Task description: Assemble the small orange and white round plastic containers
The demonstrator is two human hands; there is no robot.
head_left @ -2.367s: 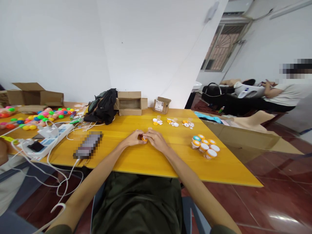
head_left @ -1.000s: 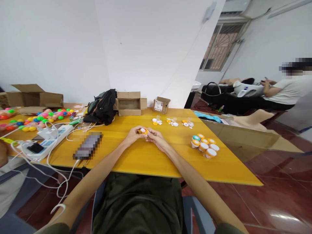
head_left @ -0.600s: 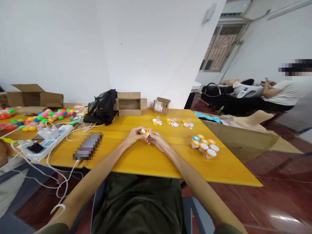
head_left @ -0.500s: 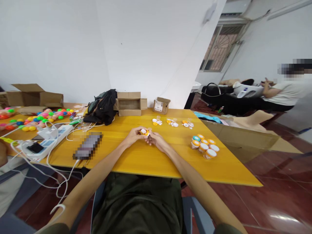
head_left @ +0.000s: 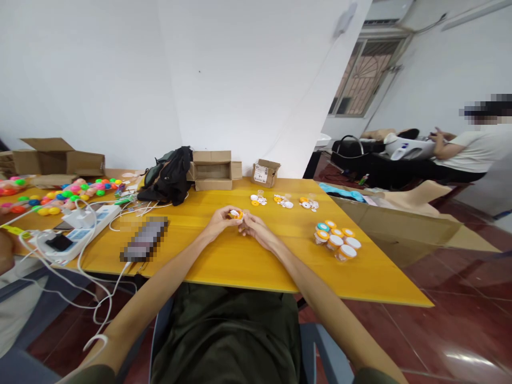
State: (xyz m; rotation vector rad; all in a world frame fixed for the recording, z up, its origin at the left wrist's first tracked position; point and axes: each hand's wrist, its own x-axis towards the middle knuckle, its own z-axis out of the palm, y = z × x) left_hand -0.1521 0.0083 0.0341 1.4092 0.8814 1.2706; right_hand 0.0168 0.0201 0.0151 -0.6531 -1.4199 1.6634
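Note:
A small orange and white round part (head_left: 237, 214), much like the orange lids on the table, is held above the table between my two hands. My left hand (head_left: 219, 220) is closed on its left side, thumb and fingers at the rim. From the right, my right hand (head_left: 254, 226) has its fingertips pressed against the same part, other fingers curled below. Small details of the part are too tiny to make out. Beyond the hands lie three small groups of loose orange and white pieces (head_left: 258, 200) with clear cups.
Capped clear jars (head_left: 336, 242) with orange, white and teal lids cluster at the right. Left are a phone (head_left: 144, 239), a power strip (head_left: 86, 229) with cables and colourful balls (head_left: 68, 194). A backpack (head_left: 166, 176) and cardboard boxes (head_left: 213, 170) line the wall. Another person (head_left: 468, 144) sits far right.
The orange and white part has tilted slightly between my fingers, and my right fingers have shifted a little. Both hands stay in nearly the same place.

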